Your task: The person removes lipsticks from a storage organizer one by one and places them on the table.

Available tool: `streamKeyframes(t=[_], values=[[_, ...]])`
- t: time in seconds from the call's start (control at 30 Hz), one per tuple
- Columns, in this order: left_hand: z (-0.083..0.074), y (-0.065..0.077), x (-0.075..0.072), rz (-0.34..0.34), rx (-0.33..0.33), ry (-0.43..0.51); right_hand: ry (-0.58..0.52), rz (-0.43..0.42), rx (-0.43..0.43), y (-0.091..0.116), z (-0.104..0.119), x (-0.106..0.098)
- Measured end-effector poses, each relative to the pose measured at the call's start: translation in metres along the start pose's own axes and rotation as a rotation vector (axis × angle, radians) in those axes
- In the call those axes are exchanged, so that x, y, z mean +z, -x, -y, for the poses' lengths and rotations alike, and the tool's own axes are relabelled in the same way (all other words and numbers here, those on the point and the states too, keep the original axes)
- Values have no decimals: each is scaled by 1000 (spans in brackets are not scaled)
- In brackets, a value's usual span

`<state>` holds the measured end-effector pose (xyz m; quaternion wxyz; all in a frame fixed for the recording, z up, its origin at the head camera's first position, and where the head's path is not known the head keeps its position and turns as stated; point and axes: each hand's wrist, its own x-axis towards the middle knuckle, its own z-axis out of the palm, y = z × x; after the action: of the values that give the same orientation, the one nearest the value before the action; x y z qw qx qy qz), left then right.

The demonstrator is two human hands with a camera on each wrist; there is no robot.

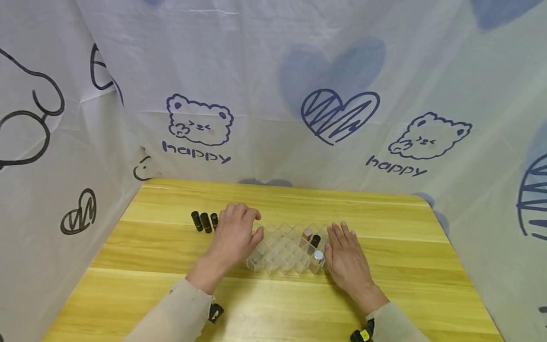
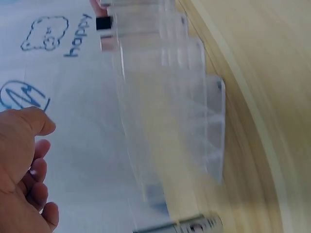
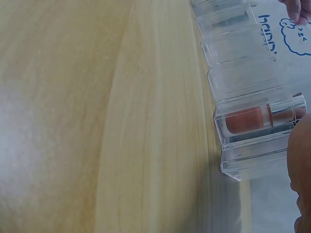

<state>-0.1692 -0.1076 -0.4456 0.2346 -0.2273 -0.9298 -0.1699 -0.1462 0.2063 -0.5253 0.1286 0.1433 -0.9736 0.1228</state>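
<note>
A clear acrylic lipstick organizer (image 1: 282, 254) with diamond-shaped compartments stands on the table. In its right part sit a rose-gold-capped tube (image 1: 306, 234), a black-capped tube (image 1: 315, 241) and a silver-capped tube (image 1: 318, 256); the right wrist view shows coral colour in a clear tube (image 3: 245, 120). My left hand (image 1: 235, 230) hovers by the organizer's left end, fingers loosely bent, holding nothing. With fingers extended, my right hand (image 1: 348, 263) lies along the organizer's right end; whether the palm touches it is unclear.
Black lipstick tubes (image 1: 205, 222) stand in a row left of my left hand, which partly hides one. The yellow wood-grain table (image 1: 273, 304) meets a printed white cloth (image 1: 265, 118) at its back edge. An unclear printed object (image 2: 194, 224) shows low in the left wrist view.
</note>
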Motion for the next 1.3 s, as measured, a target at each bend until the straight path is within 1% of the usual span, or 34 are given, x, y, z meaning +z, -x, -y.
streamKeyframes(t=[0.2,0.3,0.47,0.53,0.6,0.73,0.93,1.17,1.3], values=[[-18,-11,13,72,55,-9,5,-3,-8,0,0,0],[-24,-15,19,120,71,-10,13,6,-7,0,-1,-1],[-32,-23,26,217,80,-2,26,13,-9,0,-2,-1],[-34,-26,28,239,91,-9,34,14,-13,-1,-2,-2],[-36,-28,31,252,103,-19,44,18,-16,-1,-2,-3],[-39,-30,35,246,113,-24,80,24,-31,-3,-3,-5],[-42,-31,36,244,111,-30,124,7,-64,-5,-3,-7],[-45,-33,39,278,103,-29,114,-13,-70,-5,-3,-5],[-46,-35,44,302,132,-42,108,-25,-72,-5,-2,-5]])
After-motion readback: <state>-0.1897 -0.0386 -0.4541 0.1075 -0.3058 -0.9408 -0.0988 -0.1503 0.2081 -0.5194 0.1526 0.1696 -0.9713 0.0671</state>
